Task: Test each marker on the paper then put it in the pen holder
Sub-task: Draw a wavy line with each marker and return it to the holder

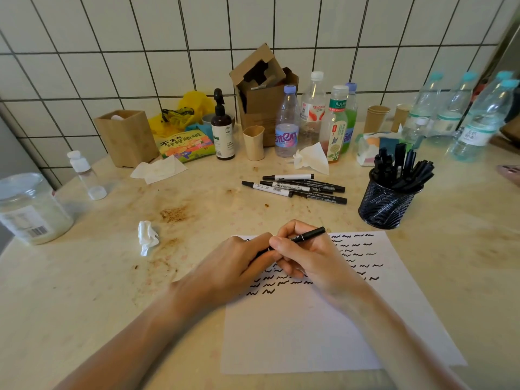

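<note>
Your right hand [305, 256] curls around a black marker [308, 235] above the paper [309, 327], its long axis slanting from lower left up to upper right. Your left hand [239, 263] pinches its lower-left end. The pen holder [385, 204] stands well apart, up right.

Left hand [239, 260] and right hand [306, 257] meet, fingers curled, forearms converging

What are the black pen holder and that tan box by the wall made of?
The pen holder looks like black metal mesh: a fine see-through grid with a solid rim, matte finish. It could be coated wire. The tan box looks like bamboo or light wood: warm tone, faint grain, thick flat walls, smooth satin surface.
</note>
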